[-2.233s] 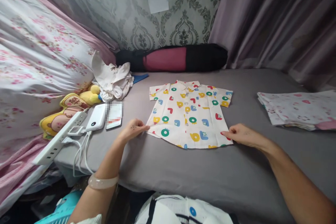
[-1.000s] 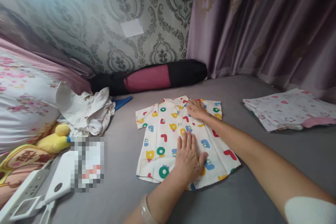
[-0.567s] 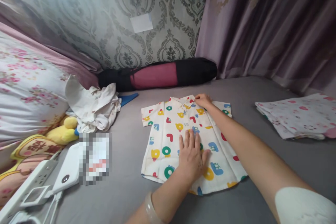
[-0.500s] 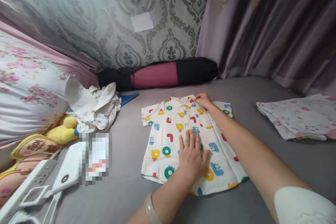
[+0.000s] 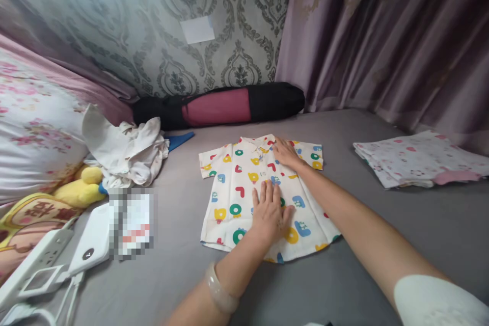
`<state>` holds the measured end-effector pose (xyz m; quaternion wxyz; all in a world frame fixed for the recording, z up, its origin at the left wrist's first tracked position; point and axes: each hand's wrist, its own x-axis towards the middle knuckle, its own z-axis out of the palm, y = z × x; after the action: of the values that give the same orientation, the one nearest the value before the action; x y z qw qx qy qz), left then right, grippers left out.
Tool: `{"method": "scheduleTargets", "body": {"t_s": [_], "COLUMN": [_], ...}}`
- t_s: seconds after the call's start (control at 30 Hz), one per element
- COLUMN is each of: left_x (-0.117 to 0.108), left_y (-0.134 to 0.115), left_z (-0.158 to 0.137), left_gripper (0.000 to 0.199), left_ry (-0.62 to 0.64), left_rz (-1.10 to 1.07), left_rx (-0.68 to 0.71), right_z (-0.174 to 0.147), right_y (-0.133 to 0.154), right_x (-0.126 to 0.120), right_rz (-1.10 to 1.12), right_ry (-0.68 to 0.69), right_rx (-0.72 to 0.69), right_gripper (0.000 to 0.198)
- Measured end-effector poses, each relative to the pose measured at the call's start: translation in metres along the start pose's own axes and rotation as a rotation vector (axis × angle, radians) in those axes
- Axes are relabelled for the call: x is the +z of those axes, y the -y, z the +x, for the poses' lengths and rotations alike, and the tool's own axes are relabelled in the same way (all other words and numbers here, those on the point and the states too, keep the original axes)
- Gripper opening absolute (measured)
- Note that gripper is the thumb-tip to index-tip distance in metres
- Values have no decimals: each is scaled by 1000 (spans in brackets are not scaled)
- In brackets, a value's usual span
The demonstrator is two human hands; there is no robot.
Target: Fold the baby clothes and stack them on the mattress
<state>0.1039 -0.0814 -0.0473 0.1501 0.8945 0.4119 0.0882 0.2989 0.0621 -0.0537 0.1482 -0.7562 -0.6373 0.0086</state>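
A short-sleeved white shirt [image 5: 225, 219] with colourful letter-like prints lies spread out on the grey bed sheet [image 5: 171, 275], its collar pointing away from me. My left hand [image 5: 269, 211] rests flat on the lower middle of the shirt, fingers spread, a pale bangle [image 5: 220, 289] on its wrist. Up by the collar, my right hand [image 5: 286, 154] lies palm down on the shirt's right shoulder with its fingers stretched out. Neither hand grips the cloth. My right forearm covers part of the shirt's right side.
Folded printed cloth [image 5: 412, 160] lies at the right. A long black and maroon bag [image 5: 217, 107] runs along the wall. Crumpled white clothes [image 5: 130, 153], a yellow plush toy [image 5: 78, 188], a white power bank [image 5: 91, 239] and a power strip [image 5: 42, 260] are at the left.
My right hand has let go of the collar edge and now lies flat on the shoulder. The right sleeve is more spread out. My left hand stays on the shirt; the view has shifted slightly.
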Motion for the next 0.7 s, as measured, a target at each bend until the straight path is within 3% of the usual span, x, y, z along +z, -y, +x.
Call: {"method": "scheduleTargets", "body": {"t_s": [0.13,0.23,0.3,0.37,0.43,0.57,0.7], "left_x": [-10,-22,-28,-30,-26,-11,0], "left_y": [3,17,30,43,53,60,59], "left_z": [2,1,-3,-8,-13,-17,-17], "left_gripper": [69,60,57,58,62,66,66], "left_ry": [-17,-95,-125,-134,-136,-118,-149], "left_rz": [-21,28,87,142,181,238,267], "left_rx": [-38,-128,-195,-225,-238,-287,-303], "right_z": [-9,-10,-13,-17,-20,-12,10], "right_y": [5,31,58,88,114,145,159], "right_x": [-4,-9,-9,-4,5,25,36], "right_rz": [4,20,46,91,112,84,54], "right_ry": [-5,-96,-60,111,205,286,277], "right_rx": [29,24,-135,-349,-443,-388,-293], "right_gripper": [51,50,50,48,49,54,60]}}
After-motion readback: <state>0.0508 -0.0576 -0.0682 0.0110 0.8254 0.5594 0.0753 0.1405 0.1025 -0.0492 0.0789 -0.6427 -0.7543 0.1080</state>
